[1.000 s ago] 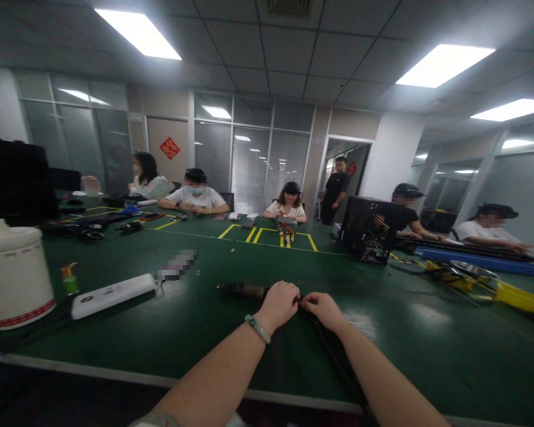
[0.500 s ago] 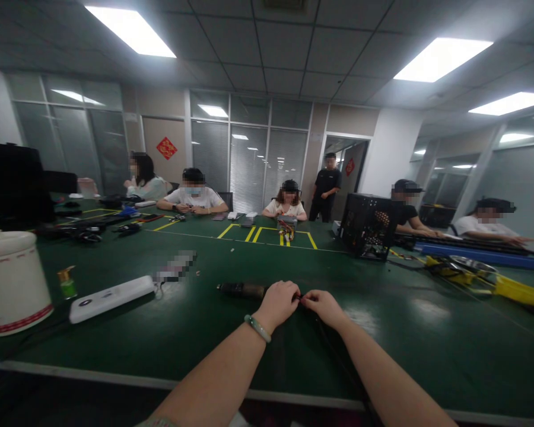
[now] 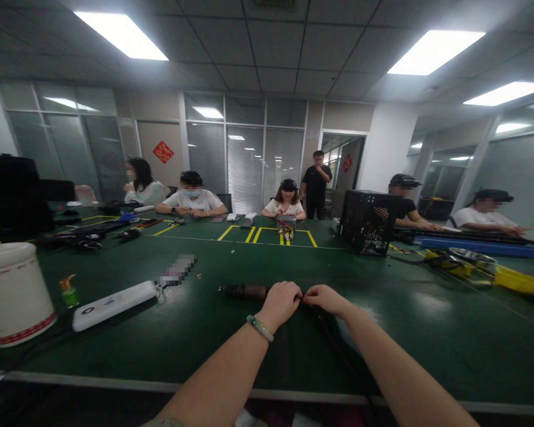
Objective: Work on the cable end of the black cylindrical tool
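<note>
As a dark, brown-banded cylindrical tool (image 3: pixel 251 292) lies left-to-right on the green tabletop (image 3: pixel 160 350), the nearer left hand (image 3: pixel 282 303) curls round its right end; the right hand (image 3: pixel 327 298) pinches just beyond, its hold hidden.

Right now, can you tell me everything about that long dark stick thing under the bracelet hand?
The long, dark, tube-shaped tool seems to lie sideways on the shiny green tabletop. Its left end is blackish with a small narrow tip; its middle looks brownish. I can't tell whether it's metal or plastic. The bare left hand covers its right part, and the bare right hand has its fingers close beside.
</note>
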### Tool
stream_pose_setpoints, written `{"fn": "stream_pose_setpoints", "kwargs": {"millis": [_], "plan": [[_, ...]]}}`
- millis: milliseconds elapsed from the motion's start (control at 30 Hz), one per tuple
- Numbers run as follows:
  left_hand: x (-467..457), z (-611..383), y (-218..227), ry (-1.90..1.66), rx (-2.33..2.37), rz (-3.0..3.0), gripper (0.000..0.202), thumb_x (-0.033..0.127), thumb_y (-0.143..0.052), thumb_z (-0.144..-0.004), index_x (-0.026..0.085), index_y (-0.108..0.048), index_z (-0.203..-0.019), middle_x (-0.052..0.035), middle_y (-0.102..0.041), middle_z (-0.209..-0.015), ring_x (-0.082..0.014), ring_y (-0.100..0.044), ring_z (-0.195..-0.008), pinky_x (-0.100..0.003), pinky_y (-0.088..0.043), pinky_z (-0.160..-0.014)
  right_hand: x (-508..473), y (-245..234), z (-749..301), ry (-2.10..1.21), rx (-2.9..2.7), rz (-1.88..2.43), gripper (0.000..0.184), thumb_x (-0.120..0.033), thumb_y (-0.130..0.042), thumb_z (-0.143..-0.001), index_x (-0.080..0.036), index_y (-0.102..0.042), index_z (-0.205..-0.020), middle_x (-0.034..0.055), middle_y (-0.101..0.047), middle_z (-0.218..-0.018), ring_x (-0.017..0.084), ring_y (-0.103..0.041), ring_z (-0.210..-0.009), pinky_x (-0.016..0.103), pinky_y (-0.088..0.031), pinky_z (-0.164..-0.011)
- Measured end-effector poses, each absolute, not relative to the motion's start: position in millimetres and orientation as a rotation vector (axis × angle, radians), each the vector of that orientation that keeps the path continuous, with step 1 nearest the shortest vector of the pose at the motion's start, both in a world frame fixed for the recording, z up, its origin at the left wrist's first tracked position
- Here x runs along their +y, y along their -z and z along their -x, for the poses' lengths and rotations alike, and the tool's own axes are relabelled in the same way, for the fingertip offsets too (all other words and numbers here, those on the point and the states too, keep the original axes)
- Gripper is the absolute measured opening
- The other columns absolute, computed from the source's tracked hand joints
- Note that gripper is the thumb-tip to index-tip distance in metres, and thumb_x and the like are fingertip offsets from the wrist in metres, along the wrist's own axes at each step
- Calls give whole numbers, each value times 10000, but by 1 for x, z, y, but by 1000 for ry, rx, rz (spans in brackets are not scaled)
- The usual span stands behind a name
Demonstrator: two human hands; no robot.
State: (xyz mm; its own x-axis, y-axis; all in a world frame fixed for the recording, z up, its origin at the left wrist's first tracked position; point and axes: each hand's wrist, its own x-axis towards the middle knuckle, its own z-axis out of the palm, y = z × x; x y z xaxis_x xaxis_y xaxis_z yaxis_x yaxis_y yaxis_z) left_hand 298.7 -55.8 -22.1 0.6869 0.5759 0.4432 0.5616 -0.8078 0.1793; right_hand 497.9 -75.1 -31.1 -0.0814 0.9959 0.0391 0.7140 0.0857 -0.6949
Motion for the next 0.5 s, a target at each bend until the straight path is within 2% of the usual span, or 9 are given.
{"fn": "stream_pose_setpoints", "kwargs": {"millis": [267, 500], "plan": [[-54, -298, 26, -825, 898, -2857, 76, 214, -572, -883, 218, -636, -925, -13, -633, -973, -186, -561, -954, -320, -413, -850, -85, 46, -493, -561, -1780, 1652, 196, -346, -622, -795, -172, -710, -816, 17, -693, -736, 152, -590, -652, 234, -405, -600], [-53, -298, 28, -870, 925, -2832, 105, 201, -587, -867, 218, -603, -970, -9, -617, -992, -182, -560, -955, -311, -427, -848, -88, 50, -491, -457, -1836, 1635, 193, -342, -587, -830, -191, -705, -814, 14, -690, -736, 157, -582, -652, 238, -378, -580]]}}
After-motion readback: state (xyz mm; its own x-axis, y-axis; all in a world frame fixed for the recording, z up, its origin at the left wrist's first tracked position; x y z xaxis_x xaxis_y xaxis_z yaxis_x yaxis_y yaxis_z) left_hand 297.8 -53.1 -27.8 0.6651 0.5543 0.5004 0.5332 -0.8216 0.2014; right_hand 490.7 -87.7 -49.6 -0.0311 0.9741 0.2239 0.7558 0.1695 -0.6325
